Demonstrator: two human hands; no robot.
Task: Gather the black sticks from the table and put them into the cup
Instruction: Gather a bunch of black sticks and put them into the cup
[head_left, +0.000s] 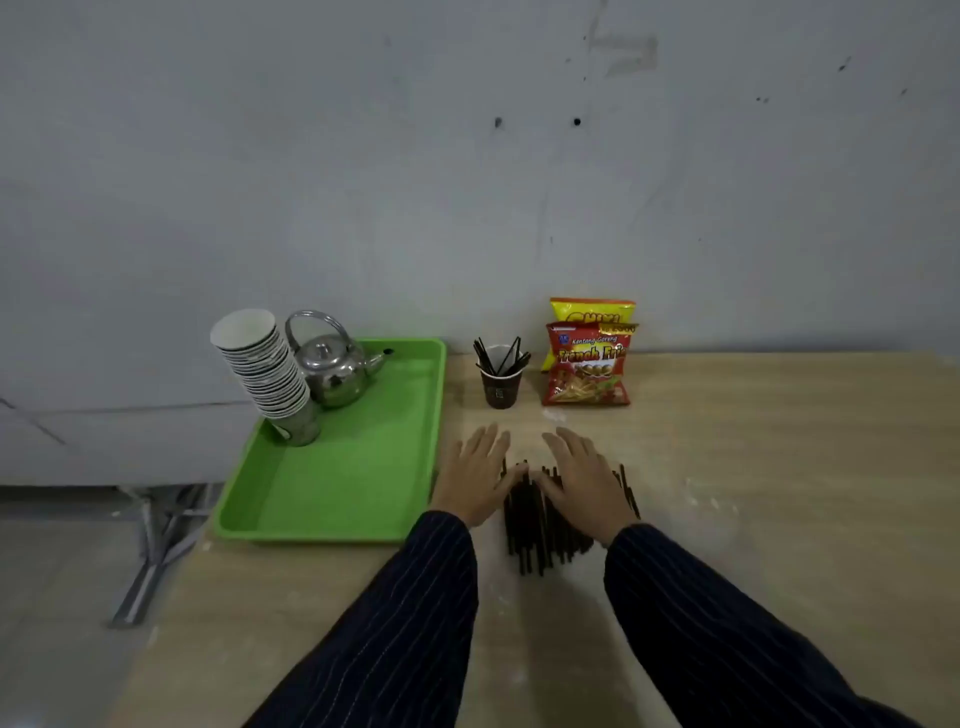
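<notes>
The person is laying both hands flat over the pile of black sticks on the wooden surface. The left hand is resting at the pile's left edge, fingers spread, pinching nothing. The right hand is covering the pile's right half, fingers likewise spread and not closed on anything. Beyond both fingertips, the brown paper cup is standing upright, already holding a few sticks. Judged procedure: sweep both palms inward to align the sticks parallel, then close one grip around a small bundle, since loose sticks are likely to roll away.
</notes>
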